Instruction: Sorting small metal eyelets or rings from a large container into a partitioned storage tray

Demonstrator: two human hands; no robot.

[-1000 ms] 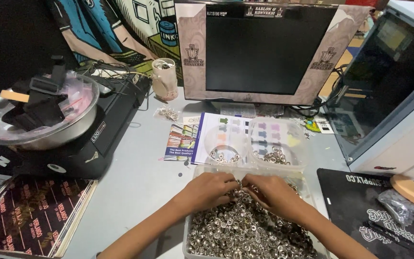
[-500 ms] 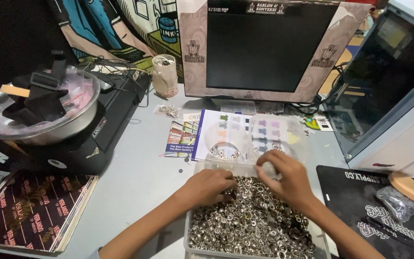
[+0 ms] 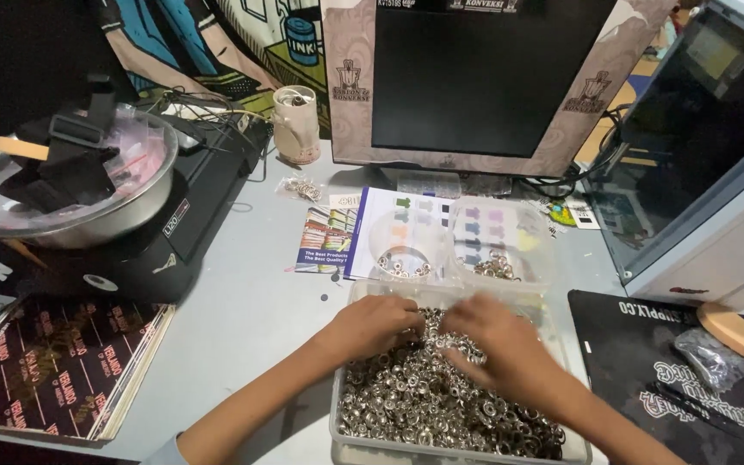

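Both hands, the left hand (image 3: pixel 370 327) and the right hand (image 3: pixel 499 344), are back together in the clear tub (image 3: pixel 342 422) of silver eyelets (image 3: pixel 415 396), the right returned from the far rim, fingers curled, grip hidden.

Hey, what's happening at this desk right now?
A person has both hands in a clear tub full of small silver metal rings. The left hand and right hand rest on the pile, close together. Just behind, two small clear cups each hold a few rings.
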